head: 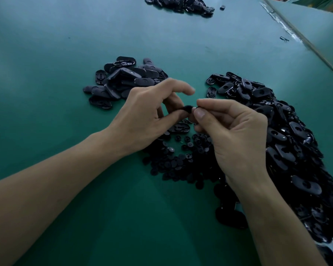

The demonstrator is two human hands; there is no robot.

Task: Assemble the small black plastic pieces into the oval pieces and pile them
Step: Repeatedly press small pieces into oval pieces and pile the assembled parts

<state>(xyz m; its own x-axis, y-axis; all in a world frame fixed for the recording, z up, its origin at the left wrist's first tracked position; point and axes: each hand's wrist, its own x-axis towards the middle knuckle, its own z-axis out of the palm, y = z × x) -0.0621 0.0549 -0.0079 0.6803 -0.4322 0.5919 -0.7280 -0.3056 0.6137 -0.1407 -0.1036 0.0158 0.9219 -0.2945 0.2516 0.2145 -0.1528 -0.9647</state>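
- Head view: a green table surface carries all the parts; both bare forearms reach in from the lower edge.
- Left hand: fingers curled, thumb and a finger pinching a small round black plastic piece from its left side. The forefinger is raised and blurred.
- Right hand: thumb and forefinger pinch the same small piece from its right side; the other fingers are folded toward the palm.
- The held piece is above the table, between the two hands. Its detail cannot be made out, nor whether it is a single part.
- Directly below the fingertips, a single black oval plastic shell lies hollow side up on the table.
- Near it, under and between the wrists, a heap of small round black plastic pieces is spread out.
- Right of the right hand, a large heap of black oval plastic pieces runs toward the lower right corner.
- Beyond the left hand, a smaller pile of black oval plastic pieces sits well apart from the large heap.
- At the top edge, a far pile of black plastic parts lies with a stray black part just beside it.
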